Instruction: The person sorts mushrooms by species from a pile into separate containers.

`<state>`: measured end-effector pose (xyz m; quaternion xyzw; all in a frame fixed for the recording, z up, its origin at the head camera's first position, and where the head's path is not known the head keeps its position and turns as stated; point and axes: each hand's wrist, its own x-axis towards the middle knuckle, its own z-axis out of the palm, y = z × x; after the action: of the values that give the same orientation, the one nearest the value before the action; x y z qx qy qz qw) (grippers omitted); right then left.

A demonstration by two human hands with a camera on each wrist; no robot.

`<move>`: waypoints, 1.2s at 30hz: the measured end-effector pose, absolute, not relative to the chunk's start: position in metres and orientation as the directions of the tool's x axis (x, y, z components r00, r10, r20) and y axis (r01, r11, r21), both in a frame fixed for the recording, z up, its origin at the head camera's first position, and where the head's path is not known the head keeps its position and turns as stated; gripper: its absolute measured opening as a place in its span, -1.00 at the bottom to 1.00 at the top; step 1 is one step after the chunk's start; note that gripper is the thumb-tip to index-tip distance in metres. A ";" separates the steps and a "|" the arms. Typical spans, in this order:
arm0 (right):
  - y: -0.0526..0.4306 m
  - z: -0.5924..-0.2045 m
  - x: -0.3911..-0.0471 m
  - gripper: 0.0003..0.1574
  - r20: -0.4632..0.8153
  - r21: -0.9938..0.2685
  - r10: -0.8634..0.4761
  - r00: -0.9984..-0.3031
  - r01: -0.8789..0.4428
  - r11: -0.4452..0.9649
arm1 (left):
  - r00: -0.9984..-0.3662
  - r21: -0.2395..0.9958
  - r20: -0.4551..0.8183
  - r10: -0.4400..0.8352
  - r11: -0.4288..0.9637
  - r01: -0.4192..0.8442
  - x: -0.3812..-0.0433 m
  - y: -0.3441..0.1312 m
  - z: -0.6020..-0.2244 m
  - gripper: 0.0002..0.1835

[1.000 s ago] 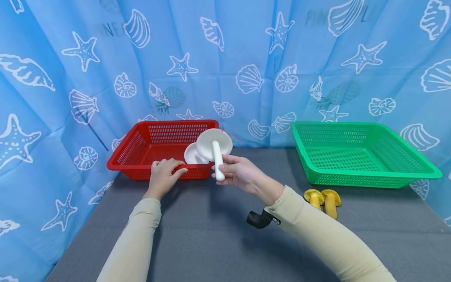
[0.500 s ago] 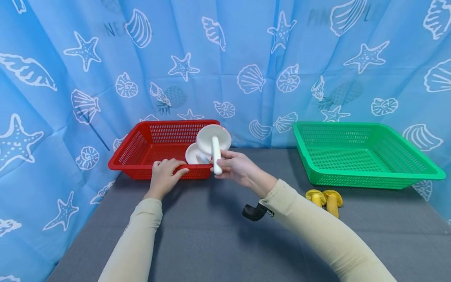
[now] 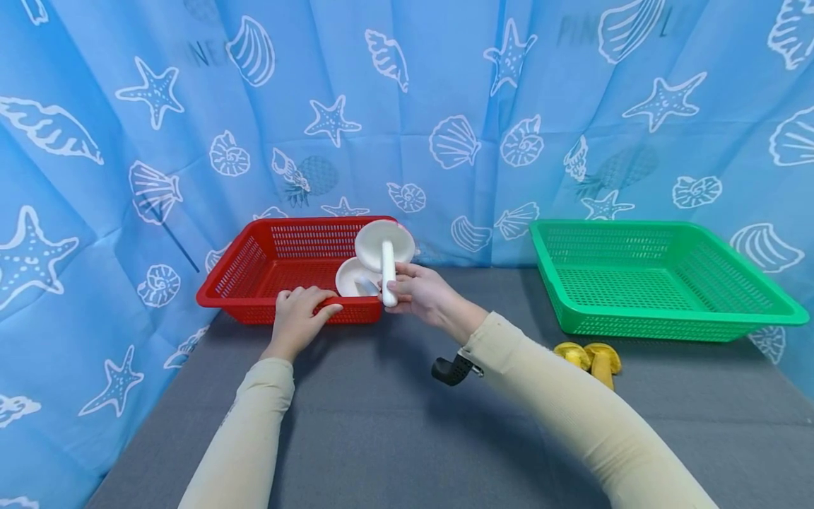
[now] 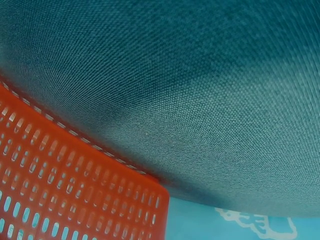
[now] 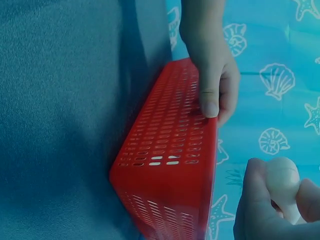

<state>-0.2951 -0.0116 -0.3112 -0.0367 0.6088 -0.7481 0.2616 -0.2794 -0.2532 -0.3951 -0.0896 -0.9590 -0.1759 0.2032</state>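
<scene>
My left hand (image 3: pixel 295 318) grips the front rim of the red basket (image 3: pixel 238 309), thumb outside; the right wrist view shows this too. My right hand (image 3: pixel 427 295) pinches a white mushroom (image 3: pixel 388 258) by its stem, over the basket's right front corner. Its broad cap is up and tilted, with the pale underside facing me. In the right wrist view the rounded stem end (image 5: pixel 282 177) shows between thumb and fingers. A second white mushroom (image 3: pixel 348 276) lies inside the basket at the right, partly hidden by the first. The left wrist view shows only basket wall (image 4: pixel 75 175) and cloth.
A green basket (image 3: pixel 655 319) stands at the right on the grey cloth (image 3: pixel 381 438). Two yellow mushrooms (image 3: pixel 602 360) lie in front of it, partly behind my right sleeve (image 3: pixel 559 396). A blue shell-print curtain (image 3: pixel 432 92) hangs behind. A black device (image 3: pixel 451 370) juts from my right wrist.
My right hand has moved slightly left and away from me with the white mushroom, bringing it further over the red basket. My left hand has stayed on the rim.
</scene>
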 end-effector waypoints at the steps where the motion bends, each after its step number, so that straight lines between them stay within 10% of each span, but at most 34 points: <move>1: -0.013 -0.311 -0.296 -0.38 -0.265 -0.930 -0.431 -0.863 0.346 -0.121 | -0.901 0.303 0.422 0.098 0.922 0.242 -0.279 -0.253 -0.395 -0.57; 36: -0.061 -0.323 -0.342 -0.39 -0.343 -0.912 -0.233 -0.910 0.382 -0.147 | -0.908 0.305 0.410 0.089 0.924 0.229 -0.280 -0.254 -0.395 -0.53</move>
<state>-0.3420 -0.0614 -0.3228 0.0602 0.6204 -0.7550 0.2036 -0.2801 -0.2544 -0.3953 -0.0828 -0.9606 -0.1760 0.1983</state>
